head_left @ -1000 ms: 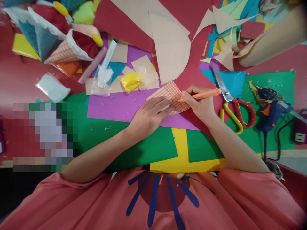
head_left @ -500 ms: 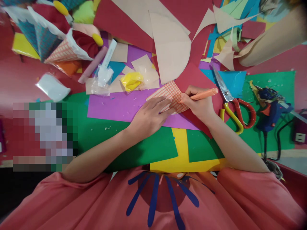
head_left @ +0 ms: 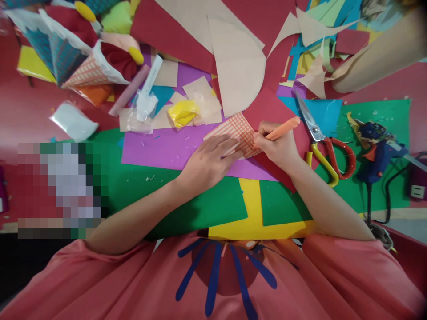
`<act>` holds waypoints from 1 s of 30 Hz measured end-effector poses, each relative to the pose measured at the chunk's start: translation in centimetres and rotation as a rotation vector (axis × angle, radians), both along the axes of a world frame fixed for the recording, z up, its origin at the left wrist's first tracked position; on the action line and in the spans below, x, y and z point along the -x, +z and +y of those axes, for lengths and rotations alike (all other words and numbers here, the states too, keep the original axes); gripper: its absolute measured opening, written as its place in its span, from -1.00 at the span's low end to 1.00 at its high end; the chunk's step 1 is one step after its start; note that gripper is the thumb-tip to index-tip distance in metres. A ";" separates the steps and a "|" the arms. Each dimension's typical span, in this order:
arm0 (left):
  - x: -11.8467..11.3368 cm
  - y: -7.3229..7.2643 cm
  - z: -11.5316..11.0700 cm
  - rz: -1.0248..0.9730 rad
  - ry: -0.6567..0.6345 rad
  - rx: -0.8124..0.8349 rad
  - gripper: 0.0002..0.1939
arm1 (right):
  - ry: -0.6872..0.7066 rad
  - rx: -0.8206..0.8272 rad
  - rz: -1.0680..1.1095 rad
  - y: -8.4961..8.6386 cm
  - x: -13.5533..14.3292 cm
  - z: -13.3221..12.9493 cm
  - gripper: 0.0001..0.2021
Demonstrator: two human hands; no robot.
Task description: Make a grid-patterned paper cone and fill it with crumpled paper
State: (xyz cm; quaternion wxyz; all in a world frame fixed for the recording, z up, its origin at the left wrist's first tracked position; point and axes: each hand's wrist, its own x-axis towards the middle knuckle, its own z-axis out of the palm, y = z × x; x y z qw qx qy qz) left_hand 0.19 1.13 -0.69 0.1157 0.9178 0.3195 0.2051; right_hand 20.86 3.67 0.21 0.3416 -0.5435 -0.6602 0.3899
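Beneath left fingers, probably, gridded paper

Loose coral-pink shirt, wide sleeves ending around the elbows. Front print: darker reddish rounded patch, long dark-blue round-ended bars fanning downward. Forearms bare.

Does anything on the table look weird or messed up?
The scissors near the right hand have mismatched handles: one red, one yellow. Farther right, the blue glue gun has a messy clump around its front; I can't tell what it is.
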 end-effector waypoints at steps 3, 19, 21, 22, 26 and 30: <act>0.0 0.0 0.0 0.002 0.001 -0.017 -0.74 | 0.013 -0.003 -0.029 0.1 -0.1 0.0 -0.73; -0.1 0.0 0.0 0.000 0.008 -0.031 -0.75 | 0.061 0.009 -0.006 0.6 -0.2 0.1 -0.73; -0.1 0.0 0.1 -0.006 0.000 -0.050 -0.75 | 0.010 0.053 0.083 0.7 -0.2 0.1 -0.73; -0.1 0.1 0.1 -0.009 -0.004 -0.065 -0.75 | -0.026 0.069 0.135 0.8 -0.2 0.1 -0.73; -0.1 0.2 0.1 -0.006 -0.002 -0.081 -0.74 | -0.142 0.055 0.281 0.8 -0.1 0.1 -0.69; -0.2 0.2 0.1 0.007 -0.019 -0.067 -0.75 | -0.170 0.040 0.333 0.5 0.0 0.0 -0.62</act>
